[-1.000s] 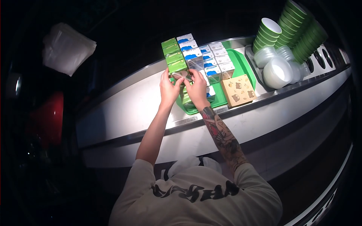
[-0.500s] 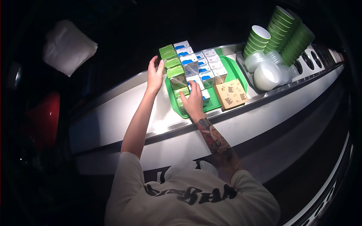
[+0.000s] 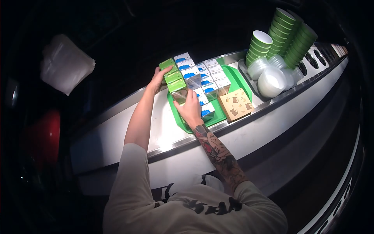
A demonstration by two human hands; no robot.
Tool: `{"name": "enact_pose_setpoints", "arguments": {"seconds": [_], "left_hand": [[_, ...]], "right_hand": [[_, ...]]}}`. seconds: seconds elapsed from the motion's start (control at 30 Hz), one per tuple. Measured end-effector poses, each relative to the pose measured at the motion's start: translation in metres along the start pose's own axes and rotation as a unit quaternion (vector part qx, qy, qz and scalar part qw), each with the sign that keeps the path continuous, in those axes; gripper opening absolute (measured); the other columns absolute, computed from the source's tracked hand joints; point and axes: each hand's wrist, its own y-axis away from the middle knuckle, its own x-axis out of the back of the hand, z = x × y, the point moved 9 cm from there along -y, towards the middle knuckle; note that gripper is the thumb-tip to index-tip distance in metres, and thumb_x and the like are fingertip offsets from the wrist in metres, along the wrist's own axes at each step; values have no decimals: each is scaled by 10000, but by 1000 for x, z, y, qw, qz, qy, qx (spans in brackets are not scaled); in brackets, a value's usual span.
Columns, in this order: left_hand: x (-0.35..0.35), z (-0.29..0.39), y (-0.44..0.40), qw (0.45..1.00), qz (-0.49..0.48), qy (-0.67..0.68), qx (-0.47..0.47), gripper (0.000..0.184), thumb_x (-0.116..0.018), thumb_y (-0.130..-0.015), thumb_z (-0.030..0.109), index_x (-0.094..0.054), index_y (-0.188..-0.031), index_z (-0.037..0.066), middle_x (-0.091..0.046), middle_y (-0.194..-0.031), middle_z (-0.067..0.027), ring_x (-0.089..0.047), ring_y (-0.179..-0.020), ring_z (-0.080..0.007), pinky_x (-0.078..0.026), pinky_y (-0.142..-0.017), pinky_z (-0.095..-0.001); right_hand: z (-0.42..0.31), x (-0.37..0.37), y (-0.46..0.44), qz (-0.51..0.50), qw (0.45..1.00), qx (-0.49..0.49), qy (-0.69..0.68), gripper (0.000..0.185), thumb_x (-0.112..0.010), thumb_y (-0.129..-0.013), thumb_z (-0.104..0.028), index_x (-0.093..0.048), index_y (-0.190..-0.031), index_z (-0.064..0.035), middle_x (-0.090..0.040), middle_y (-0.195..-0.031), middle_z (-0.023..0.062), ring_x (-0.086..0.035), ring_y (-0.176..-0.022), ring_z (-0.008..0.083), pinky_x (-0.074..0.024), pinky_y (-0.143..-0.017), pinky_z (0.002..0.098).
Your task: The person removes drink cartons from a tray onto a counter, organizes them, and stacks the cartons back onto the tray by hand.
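Stacked small green cartons [image 3: 173, 75] stand in a row on the left part of a green tray [image 3: 238, 78]. My left hand [image 3: 157, 81] grips the row's far left side, its thumb lying over a carton top and its other fingers mostly hidden. At the near end, my right hand [image 3: 189, 108] is closed against the same cartons, covering part of the lower ones. Right beside them are blue-and-white cartons [image 3: 190, 73], and farther right grey-white cartons [image 3: 223, 83]. A tan box with bear prints [image 3: 236, 104] sits at the tray's near right.
Tall stacks of green paper cups [image 3: 260, 43] and clear plastic lids or bowls [image 3: 271, 82] stand to the right in a dark bin. Round black openings [image 3: 311, 60] line the counter beyond. Clear plastic bags [image 3: 66, 64] and a red object [image 3: 47, 136] are at left.
My left hand has come in from beside the green cartons and closed on them. My right hand has shifted left onto their near end, uncovering a blue-and-white carton. The view has shifted slightly.
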Motion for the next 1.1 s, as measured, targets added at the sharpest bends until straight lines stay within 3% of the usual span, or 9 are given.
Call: {"name": "enact_pose_setpoints", "arguments": {"seconds": [0.27,0.43,0.53,0.7,0.83,0.97,1.1], "left_hand": [[-6,3,-10,997,-32,36,-54,825,-748,-793,453,-361,-1398,47,-548,-1296,-182,-557,-1210,-287,-467,-993,-442],[-2,12,-12,997,-22,-2,-68,840,-729,-797,483,-359,-1390,16,-536,-1322,-198,-462,-1317,-293,-302,-1132,-407],[-4,-14,-19,999,-28,36,-29,848,-711,-810,492,-341,-1400,9,-518,-1342,-191,-476,-1298,-290,-312,-1127,-405],[-8,-15,-9,997,-41,60,-3,757,-617,-857,570,-352,-1421,139,-500,-1354,-137,-495,-1257,-284,-393,-1047,-482],[-5,-42,-35,987,-74,138,21,729,-560,-873,626,-397,-1410,161,-510,-1354,-101,-497,-1241,-260,-390,-1041,-483],[-8,-41,-35,986,-43,163,-9,735,-542,-890,637,-403,-1422,149,-524,-1347,-102,-504,-1237,-254,-395,-1036,-474],[-12,-23,-17,981,-33,186,-34,769,-479,-910,691,-460,-1414,110,-547,-1347,-114,-515,-1242,-260,-388,-1058,-449]], "right_hand": [[-3,1,-5,38,999,37,-3,661,-823,-682,-285,-497,-1173,13,-574,-1037,200,-636,-917,411,-539,-746,480],[-9,-1,-9,43,997,61,1,666,-822,-676,-292,-495,-1170,12,-560,-1030,191,-644,-882,409,-544,-720,483],[-3,-2,-7,27,998,55,23,673,-820,-679,-295,-484,-1180,4,-549,-1051,185,-646,-879,411,-545,-713,486],[0,-6,-5,1,999,26,30,697,-828,-693,-303,-461,-1207,-8,-532,-1111,178,-644,-914,410,-545,-726,485],[-1,0,-2,2,999,38,2,735,-842,-730,-289,-438,-1266,9,-524,-1160,204,-617,-1007,425,-536,-795,483],[-7,10,3,7,998,67,-11,779,-853,-737,-277,-414,-1307,22,-517,-1182,219,-594,-1057,438,-523,-846,483],[-14,32,11,15,1000,12,-10,641,-823,-762,-204,-447,-1238,2,-543,-1130,194,-612,-984,367,-513,-777,457]]}}
